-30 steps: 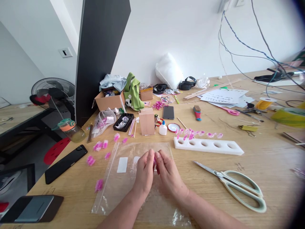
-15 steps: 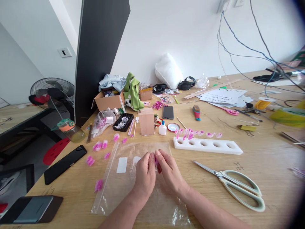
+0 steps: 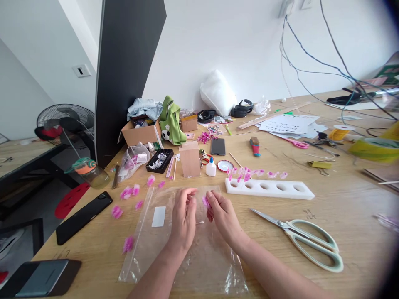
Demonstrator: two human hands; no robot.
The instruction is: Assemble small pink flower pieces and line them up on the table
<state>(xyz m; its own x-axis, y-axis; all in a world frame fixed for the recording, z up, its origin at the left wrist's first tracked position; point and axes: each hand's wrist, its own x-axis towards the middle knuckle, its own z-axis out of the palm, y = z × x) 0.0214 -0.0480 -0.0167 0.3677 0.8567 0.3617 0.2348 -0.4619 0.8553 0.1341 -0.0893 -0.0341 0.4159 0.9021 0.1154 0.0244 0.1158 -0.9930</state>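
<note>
Both my hands hover over a clear zip bag (image 3: 162, 245) lying flat on the wooden table (image 3: 343, 216). My right hand (image 3: 222, 216) pinches a small pink petal piece (image 3: 205, 201) at its fingertips. My left hand (image 3: 183, 218) is curled beside it, fingers bent, and a thin white stick (image 3: 199, 223) pokes out from under its thumb side. A small gap separates the two hands. Loose pink petals (image 3: 127, 192) lie scattered left of the bag.
A white foam strip with round holes (image 3: 269, 189) and pink petals lies beyond my right hand. Large pale-green scissors (image 3: 311, 238) rest to the right. A glue bottle (image 3: 211, 167), wooden block (image 3: 190, 160), black phone (image 3: 84, 216), boxes and cables crowd the table.
My hands were pressed together around the pink piece; now they have parted, the right keeping the petal and the left drawing away to the left.
</note>
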